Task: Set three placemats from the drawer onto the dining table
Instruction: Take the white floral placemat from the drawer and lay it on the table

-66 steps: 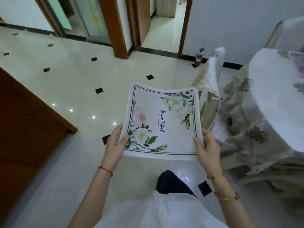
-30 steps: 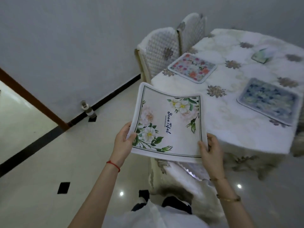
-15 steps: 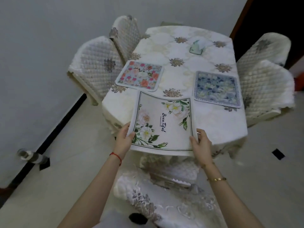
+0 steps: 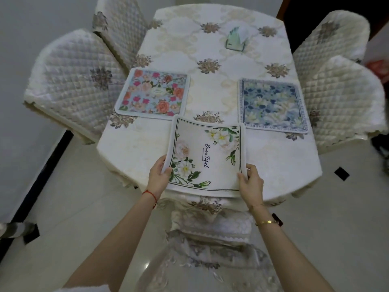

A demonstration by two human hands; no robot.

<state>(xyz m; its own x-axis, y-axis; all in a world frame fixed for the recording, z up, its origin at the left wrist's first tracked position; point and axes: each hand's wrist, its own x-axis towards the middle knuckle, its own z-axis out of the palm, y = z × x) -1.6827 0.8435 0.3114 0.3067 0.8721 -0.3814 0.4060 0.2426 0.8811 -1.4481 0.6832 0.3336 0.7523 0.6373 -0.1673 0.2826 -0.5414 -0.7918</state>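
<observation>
A white placemat with green leaves, pale flowers and dark script is held over the near end of the dining table. My left hand pinches its near left corner and my right hand pinches its near right corner. The mat sags slightly in the middle; whether it touches the cloth I cannot tell. Two other placemats lie flat on the table: a pink and red floral one at the left and a blue floral one at the right.
Quilted covered chairs stand on the left and right of the table. Another covered chair is tucked in just below my hands. A green tissue pack lies at the far end. Glossy tiled floor surrounds the table.
I turned from the hallway to face the table and came closer. The white placemat, carried in both hands, has moved forward over the table's near end.
</observation>
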